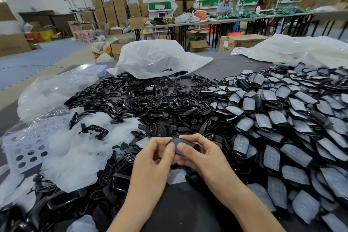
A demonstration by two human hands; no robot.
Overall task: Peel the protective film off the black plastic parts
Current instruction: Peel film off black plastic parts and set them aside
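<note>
I've got both hands up at centre-bottom of my feed, on one small dark oval plastic part (181,143). I'll place everything else off that part.

My left hand (152,158) pinches its left end, thumb on top, other fingers curled under. My right hand (203,158) grips the right end the same way: thumb pad flat on the top face, fingers wrapped beneath. The two thumbs nearly meet. The part's face reads matte grey, but I can't tell whether film is on it or lifted at an edge.

Right of the part, spreading far right & back: a big heap of black plastic parts w/ pale grey film on them (282,124). Behind the part, centre to left: a heap of glossy bare black plastic frames (143,96). Left of the part: a drift of translucent white film sheets (75,156), w/ a couple of black frames lying on top. Further left, a lilac plastic tray w/ round holes (24,149), partly under those sheets.

Well behind the part, a crumpled white plastic bag (154,58) sits on the grey tabletop (226,64). A clear plastic bag (52,88) lies behind-left. Far beyond are stacked brown cardboard boxes (109,5) & a person at a long table (226,5).
</note>
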